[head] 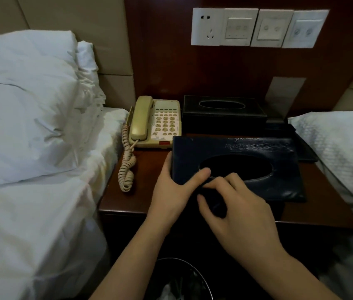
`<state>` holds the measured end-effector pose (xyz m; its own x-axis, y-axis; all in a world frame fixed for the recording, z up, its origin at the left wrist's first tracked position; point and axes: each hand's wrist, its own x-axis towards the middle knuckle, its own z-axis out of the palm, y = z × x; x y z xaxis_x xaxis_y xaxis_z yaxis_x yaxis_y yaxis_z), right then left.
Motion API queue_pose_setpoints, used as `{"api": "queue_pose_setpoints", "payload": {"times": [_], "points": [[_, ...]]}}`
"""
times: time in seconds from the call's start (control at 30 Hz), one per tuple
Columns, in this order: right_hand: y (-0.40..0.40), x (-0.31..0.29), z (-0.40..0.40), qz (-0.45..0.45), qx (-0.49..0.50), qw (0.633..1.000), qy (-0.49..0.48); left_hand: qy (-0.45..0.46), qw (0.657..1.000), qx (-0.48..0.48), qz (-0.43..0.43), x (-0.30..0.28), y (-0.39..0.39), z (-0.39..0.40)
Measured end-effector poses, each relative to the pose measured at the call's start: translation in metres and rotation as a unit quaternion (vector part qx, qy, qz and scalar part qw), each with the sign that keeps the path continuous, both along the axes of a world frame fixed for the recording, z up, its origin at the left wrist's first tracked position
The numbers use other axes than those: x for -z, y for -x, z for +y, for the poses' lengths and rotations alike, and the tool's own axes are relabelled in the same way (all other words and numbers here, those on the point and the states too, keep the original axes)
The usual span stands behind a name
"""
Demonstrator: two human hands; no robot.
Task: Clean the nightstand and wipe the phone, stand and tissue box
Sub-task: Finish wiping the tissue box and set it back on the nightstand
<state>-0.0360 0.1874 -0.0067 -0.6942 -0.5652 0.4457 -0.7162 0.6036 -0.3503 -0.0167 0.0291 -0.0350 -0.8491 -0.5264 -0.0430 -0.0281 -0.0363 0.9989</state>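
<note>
A dark blue tissue box (279, 169) with an oval opening stands at the front of the brown nightstand (123, 202). My left hand (171, 191) grips its left end, thumb lying on top. My right hand (240, 208) has curled fingers, and its index finger and thumb pinch the box's near top edge. It is too dark there to tell whether a cloth is in that hand. A beige phone (160, 122) sits at the back left, its coiled cord (126, 167) trailing forward. A black tissue box (223, 113) stands behind, against the wall.
A flat black item (301, 148) lies at the nightstand's right side, partly hidden by the blue box. White beds flank the stand, left (30, 126) and right (340, 148). A waste bin (177, 282) sits on the floor below. Wall switches (257, 27) hang above.
</note>
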Motion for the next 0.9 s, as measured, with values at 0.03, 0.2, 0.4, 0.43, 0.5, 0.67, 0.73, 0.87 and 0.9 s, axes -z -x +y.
{"api": "queue_pose_setpoints", "payload": {"times": [0.03,0.2,0.4,0.43,0.5,0.67,0.73,0.87,0.9], "points": [[0.000,0.001,-0.001,-0.003,-0.002,1.000,-0.001,0.028,0.999,-0.017,-0.002,-0.001,0.000,0.004],[0.013,0.000,0.022,0.003,0.028,0.999,0.025,0.033,0.999,-0.018,-0.014,-0.004,0.000,-0.003],[0.037,0.003,0.071,-0.002,0.147,0.986,0.075,0.028,0.999,-0.023,-0.015,-0.004,0.001,-0.001],[0.035,0.004,0.065,0.003,0.147,0.986,0.075,0.026,0.999,-0.025,-0.017,-0.004,0.001,-0.001],[0.027,0.004,0.044,0.017,0.120,0.990,0.068,0.023,0.999,-0.031,-0.022,-0.005,0.001,0.000],[0.021,0.003,0.022,0.016,0.034,0.999,0.023,0.022,0.999,-0.029,-0.029,-0.009,0.001,0.000],[0.033,0.003,0.042,0.030,0.059,0.997,0.038,0.020,0.999,-0.031,-0.027,-0.010,0.001,0.000],[0.062,0.000,0.092,0.009,0.154,0.985,0.080,0.022,0.999,-0.033,-0.029,-0.010,0.000,0.001],[0.063,0.000,0.095,0.007,0.167,0.982,0.085,0.023,0.999,-0.034,-0.029,-0.010,0.000,0.001]]}}
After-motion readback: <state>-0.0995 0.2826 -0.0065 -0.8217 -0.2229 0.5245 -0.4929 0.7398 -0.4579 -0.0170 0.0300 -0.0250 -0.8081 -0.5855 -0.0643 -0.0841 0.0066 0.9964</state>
